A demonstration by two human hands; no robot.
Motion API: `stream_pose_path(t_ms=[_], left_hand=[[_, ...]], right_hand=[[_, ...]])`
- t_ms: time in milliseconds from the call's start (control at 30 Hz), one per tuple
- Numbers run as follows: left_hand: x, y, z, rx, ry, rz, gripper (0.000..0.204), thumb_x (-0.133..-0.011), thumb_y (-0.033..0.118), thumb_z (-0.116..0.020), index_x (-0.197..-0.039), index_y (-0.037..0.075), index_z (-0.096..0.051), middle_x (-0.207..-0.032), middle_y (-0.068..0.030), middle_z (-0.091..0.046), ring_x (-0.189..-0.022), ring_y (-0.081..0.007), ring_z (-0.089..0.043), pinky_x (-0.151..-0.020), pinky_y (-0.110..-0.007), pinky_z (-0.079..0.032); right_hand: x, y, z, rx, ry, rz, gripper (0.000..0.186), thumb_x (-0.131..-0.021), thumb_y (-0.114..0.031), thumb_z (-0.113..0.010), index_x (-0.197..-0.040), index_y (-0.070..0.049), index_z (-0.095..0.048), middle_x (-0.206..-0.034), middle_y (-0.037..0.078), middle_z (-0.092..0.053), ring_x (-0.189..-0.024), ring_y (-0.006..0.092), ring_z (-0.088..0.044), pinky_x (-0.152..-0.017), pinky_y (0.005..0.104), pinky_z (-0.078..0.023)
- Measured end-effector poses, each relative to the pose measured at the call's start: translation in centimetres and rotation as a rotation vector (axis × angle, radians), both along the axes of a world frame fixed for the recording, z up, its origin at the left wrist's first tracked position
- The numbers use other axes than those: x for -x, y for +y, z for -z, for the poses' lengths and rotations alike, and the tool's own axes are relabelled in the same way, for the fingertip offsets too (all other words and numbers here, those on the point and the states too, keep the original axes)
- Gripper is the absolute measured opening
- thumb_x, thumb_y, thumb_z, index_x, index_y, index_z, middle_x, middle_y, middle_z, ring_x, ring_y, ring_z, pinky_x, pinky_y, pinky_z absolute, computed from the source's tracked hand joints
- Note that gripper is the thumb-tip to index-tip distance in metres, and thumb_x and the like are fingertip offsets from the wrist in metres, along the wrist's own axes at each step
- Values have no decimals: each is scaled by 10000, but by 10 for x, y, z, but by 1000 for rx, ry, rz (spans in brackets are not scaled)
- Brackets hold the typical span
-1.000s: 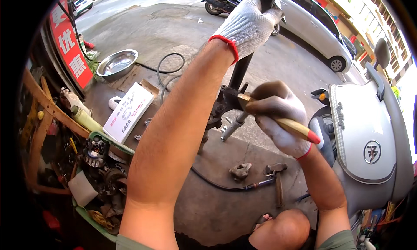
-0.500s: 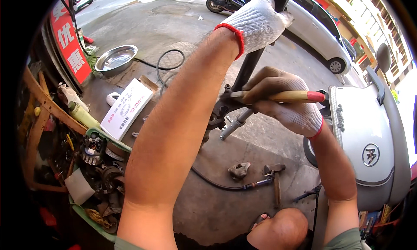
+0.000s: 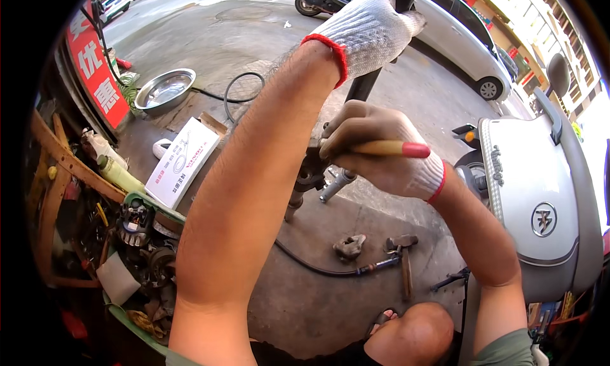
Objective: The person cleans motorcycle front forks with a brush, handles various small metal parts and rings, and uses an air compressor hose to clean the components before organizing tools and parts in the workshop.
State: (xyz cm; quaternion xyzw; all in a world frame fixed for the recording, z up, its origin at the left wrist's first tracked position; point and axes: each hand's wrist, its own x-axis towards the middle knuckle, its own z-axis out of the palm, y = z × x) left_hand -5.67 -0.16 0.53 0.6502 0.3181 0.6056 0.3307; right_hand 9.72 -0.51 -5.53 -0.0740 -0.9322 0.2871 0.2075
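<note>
My left hand (image 3: 372,32), in a white knit glove with a red cuff, is closed around a black tube (image 3: 363,86) that stands tilted in front of me. Lower down, my right hand (image 3: 395,124), in a similar glove with darkened fingers, grips a tool with a yellowish wooden handle and red end (image 3: 397,149). Its working end is hidden by my fingers at the tube's lower part. A dark metal clamp (image 3: 311,169) joins the tube to parts below, partly behind my left forearm. A silver metal cylinder (image 3: 337,186) slants beside it.
On the ground lie a hammer (image 3: 405,264), a hose with a fitting (image 3: 375,266) and a crumpled glove-like lump (image 3: 349,246). A green bin (image 3: 130,325) of metal parts, a white box (image 3: 182,159) and a metal basin (image 3: 165,91) sit left. A silver scooter (image 3: 527,194) stands right.
My right hand has moved left with the wooden-handled tool, closer to the tube and clamp. My left hand keeps its grip on the tube; the view has shifted slightly.
</note>
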Motion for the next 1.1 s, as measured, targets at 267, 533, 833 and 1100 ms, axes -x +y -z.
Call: stream_pose_path(t_ms=[267,533,833,1100], left_hand=[[-4,10,-3,42,-21,-11,55,-994,116,-535,-1048,106,-531,-792,20,-500,-624,-81,-465,-548,-258,-401],[-2,-8,-7,-1,141,-107,172,-952,138,-579,-1065,16,-539,-775,-44,-545,-661,-134,-533,-592,-318,-448],[-3,8,-4,-54,110,-60,115,-948,106,-564,-1049,56,-537,-750,-17,-521,-610,-113,-499,-544,-302,-418],[2,1,-9,-7,130,-38,134,-955,113,-580,-1063,43,-538,-739,-28,-531,-595,-135,-509,-534,-307,-427]], right_hand=[[-24,-8,-27,-73,56,118,124,-778,-46,-725,-901,-56,-725,-883,118,-662,-800,289,-668,-725,361,-533],[12,-25,13,-132,70,246,98,-813,-134,-697,-882,-65,-684,-919,142,-637,-803,353,-648,-731,416,-532],[26,-36,28,-92,191,291,99,-831,-135,-655,-852,-39,-648,-888,151,-607,-791,355,-638,-716,409,-524],[10,-52,5,-132,63,309,112,-844,-160,-665,-876,-54,-647,-897,158,-603,-810,373,-640,-720,443,-523]])
